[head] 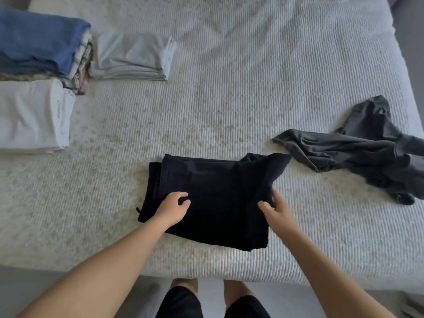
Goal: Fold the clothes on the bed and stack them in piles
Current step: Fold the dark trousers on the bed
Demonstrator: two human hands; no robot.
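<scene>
1. Bearing everything here is the bed (229, 99), covered in ribbed white: a blue-topped pile (43, 44) far left, a pale grey pile (135, 56) beside it, a white pile (34, 115) nearer, and a crumpled grey garment (367, 143) on the right.
2. The dark navy garment (218, 187) lies part-folded near the bed's front edge, its long axis running left to right, one loose corner pointing to the far right.
3. The left hand (174, 207) rests on its near-left part, fingers curled into the cloth; the right hand (275, 210) touches its right edge with fingers loosely spread, though whether they pinch the cloth is unclear.
</scene>
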